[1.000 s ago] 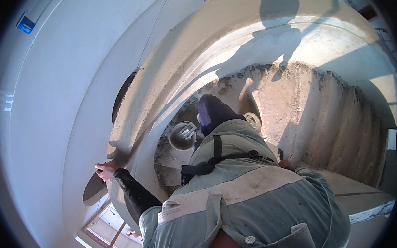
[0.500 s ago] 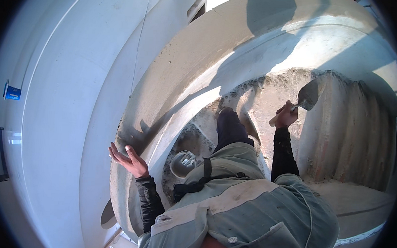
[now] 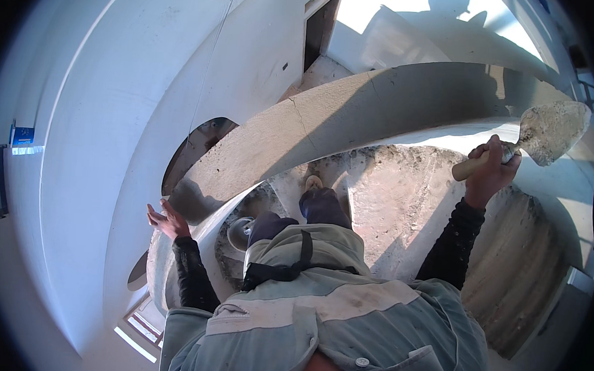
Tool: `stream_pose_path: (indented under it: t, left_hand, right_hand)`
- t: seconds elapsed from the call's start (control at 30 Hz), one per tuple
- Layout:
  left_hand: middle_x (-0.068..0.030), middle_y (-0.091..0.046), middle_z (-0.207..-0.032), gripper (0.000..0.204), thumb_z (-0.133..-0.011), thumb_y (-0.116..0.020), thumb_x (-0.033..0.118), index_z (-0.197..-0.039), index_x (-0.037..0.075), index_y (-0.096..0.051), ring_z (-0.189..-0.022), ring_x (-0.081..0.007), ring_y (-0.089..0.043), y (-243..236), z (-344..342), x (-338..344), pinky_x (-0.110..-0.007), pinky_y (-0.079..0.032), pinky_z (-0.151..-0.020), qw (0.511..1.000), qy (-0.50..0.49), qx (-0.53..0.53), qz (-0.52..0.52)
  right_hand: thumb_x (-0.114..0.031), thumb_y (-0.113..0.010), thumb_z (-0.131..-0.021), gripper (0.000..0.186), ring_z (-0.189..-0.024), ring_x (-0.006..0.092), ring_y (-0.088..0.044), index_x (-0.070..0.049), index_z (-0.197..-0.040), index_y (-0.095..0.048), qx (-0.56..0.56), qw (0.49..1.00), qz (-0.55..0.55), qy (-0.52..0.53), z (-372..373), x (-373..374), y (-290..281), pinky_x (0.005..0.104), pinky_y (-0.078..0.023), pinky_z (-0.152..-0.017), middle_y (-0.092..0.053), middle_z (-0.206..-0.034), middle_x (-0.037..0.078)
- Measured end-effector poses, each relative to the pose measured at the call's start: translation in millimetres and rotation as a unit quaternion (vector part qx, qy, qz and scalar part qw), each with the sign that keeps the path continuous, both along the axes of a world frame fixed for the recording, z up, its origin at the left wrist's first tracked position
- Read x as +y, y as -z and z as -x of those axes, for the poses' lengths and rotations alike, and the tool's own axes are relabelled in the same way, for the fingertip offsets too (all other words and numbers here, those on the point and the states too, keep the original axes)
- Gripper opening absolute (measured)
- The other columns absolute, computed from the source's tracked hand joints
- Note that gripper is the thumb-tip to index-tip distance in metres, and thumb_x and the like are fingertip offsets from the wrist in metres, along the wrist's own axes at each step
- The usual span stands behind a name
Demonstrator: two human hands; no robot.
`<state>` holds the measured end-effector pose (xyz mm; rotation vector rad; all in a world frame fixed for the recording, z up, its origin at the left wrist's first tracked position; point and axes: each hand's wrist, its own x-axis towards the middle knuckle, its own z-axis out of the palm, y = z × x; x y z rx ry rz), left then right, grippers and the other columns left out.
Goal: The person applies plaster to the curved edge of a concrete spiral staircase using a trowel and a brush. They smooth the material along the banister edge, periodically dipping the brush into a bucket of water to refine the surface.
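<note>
My right hand (image 3: 491, 172) is wrapped round the wooden handle of a trowel (image 3: 555, 132). The trowel's broad blade is crusted with pale mortar and points up to the right, raised beside the curved wall. With fingers spread, my left hand (image 3: 169, 220) is at the left end of the curved parapet wall (image 3: 279, 137), by its top edge; whether it touches the surface I cannot tell. Nothing is in that hand. The parapet's top is rough grey plaster with thin cracks across it.
Rough, pale steps (image 3: 404, 191) lie under and ahead of my feet. A round bowl-like container (image 3: 239, 233) sits beside my left leg. Ridged, curved steps (image 3: 521, 264) are at the right. A doorway (image 3: 318, 29) stands beyond the parapet, and an oval opening (image 3: 195, 150) shows on the left.
My right hand has lifted the trowel up and to the right. The view has shifted, showing more of the parapet's top and the room beyond. My left hand stays open near the parapet.
</note>
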<state>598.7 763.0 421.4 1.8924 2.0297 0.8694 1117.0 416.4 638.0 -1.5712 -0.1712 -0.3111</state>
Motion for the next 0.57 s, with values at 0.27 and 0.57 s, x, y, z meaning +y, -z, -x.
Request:
stream_pose_path:
  t: [0.27, 0.57]
  left_hand:
    - [-0.0304, -0.032, -0.140, 0.067, -0.096, -0.046, 0.045, -0.139, -0.005, -0.033, -0.133, -0.0412, -0.024, -22, -42, 0, -0.051, -0.021, -0.110, 0.996, 0.076, 0.006, -0.056]
    - [-0.0272, -0.023, -0.147, 0.064, -0.095, -0.047, 0.045, -0.140, 0.001, -0.034, -0.137, -0.0440, -0.018, -46, -79, -2, -0.057, -0.014, -0.111, 0.995, 0.087, -0.038, -0.021]
  right_hand:
    - [-0.012, -0.060, -0.090, 0.014, -0.062, 0.0100, -0.052, -0.001, -0.096, -0.052, -0.104, 0.943, 0.212, -0.234, -13, 61, -88, 0.0251, -0.043, -0.059, -0.056, -0.075, 0.004]
    - [-0.021, -0.056, -0.093, 0.026, -0.069, 0.0081, -0.047, -0.003, -0.111, -0.057, -0.049, 0.791, 0.506, -0.341, -52, 166, -105, 0.0234, -0.041, -0.064, -0.052, -0.078, 0.002]
